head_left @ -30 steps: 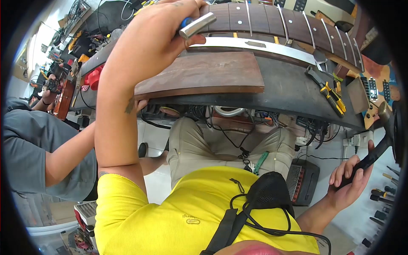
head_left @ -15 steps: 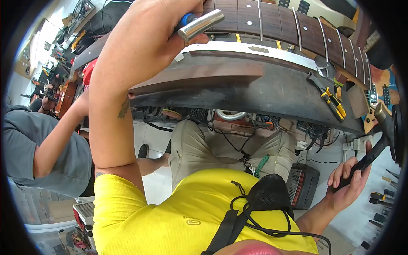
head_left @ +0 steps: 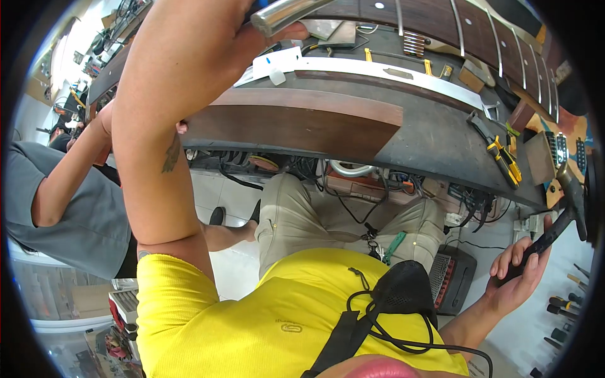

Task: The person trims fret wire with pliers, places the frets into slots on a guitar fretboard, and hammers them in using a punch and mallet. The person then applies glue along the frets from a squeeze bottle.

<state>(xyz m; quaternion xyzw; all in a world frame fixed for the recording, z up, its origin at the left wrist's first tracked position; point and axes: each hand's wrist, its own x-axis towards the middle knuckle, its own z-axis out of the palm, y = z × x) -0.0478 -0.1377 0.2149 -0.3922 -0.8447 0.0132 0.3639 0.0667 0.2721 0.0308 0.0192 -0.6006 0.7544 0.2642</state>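
My left hand (head_left: pixel 261 39) is closed at the top, partly cut off by the edge, around a thick shiny metal cylinder (head_left: pixel 287 16) with a blue part behind it. Right beside it runs a guitar neck (head_left: pixel 428 20) with a dark fretboard, metal frets and pale dot inlays. Whether the left hand also grips the neck is hidden. Low at the right, my right hand (head_left: pixel 520 264) wraps round the black handle of a hammer (head_left: pixel 548 236), its metal head up. A dark wooden board (head_left: pixel 296 123) lies along the bench below the neck.
On the dark bench (head_left: pixel 435 135) are yellow-handled pliers (head_left: pixel 504 164), a long white strip (head_left: pixel 403 75) and wood blocks. A person in a grey shirt (head_left: pixel 75 201) stands at the left, a fingertip near the board's end. Cables hang under the bench; tools hang at the right.
The neck and metal cylinder have shifted upward in view, showing more of the bench. The board's dark broad face shows more. My right hand keeps the hammer almost in place.
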